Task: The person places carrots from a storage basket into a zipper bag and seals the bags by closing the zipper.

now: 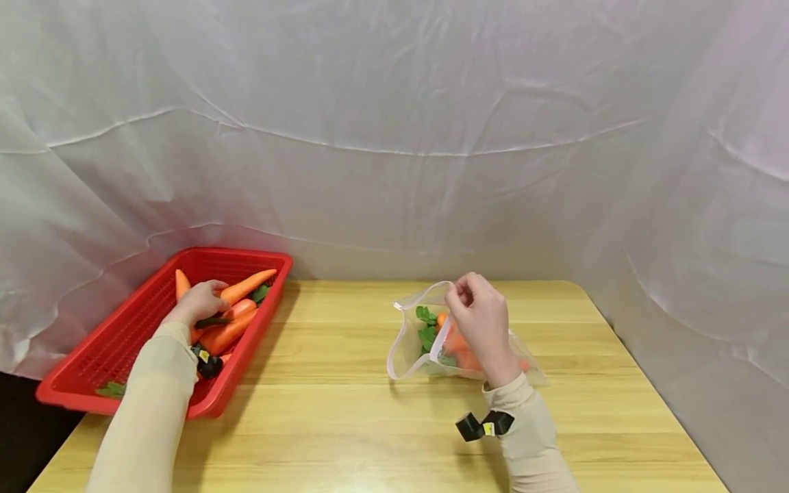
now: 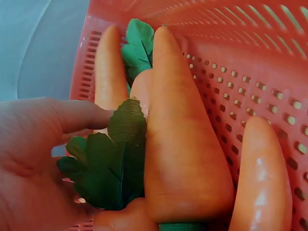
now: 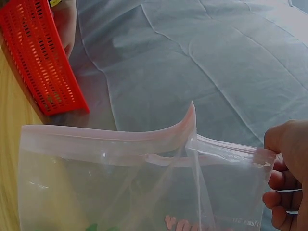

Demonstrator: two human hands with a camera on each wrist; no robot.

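Observation:
A red basket (image 1: 80,400) at the table's left holds several orange toy carrots (image 1: 231,329) with green leaves. My left hand (image 1: 200,301) lies on top of them. In the left wrist view its fingers (image 2: 72,115) stretch nearly straight against a carrot (image 2: 185,159), and a green leaf (image 2: 113,163) lies against the palm. At the table's middle, my right hand (image 1: 481,322) pinches the upper rim of a clear zip bag (image 1: 409,342) and holds its mouth open. Carrots (image 1: 455,340) and leaves (image 1: 427,332) lie inside the bag. The right wrist view shows the bag's pink rim (image 3: 120,144) gripped by the right hand (image 3: 288,178).
The wooden table (image 1: 345,411) carries the basket and the bag. White cloth (image 1: 394,137) hangs behind and at both sides. The basket (image 3: 43,62) also shows at the top left of the right wrist view. The table's right edge is near the cloth.

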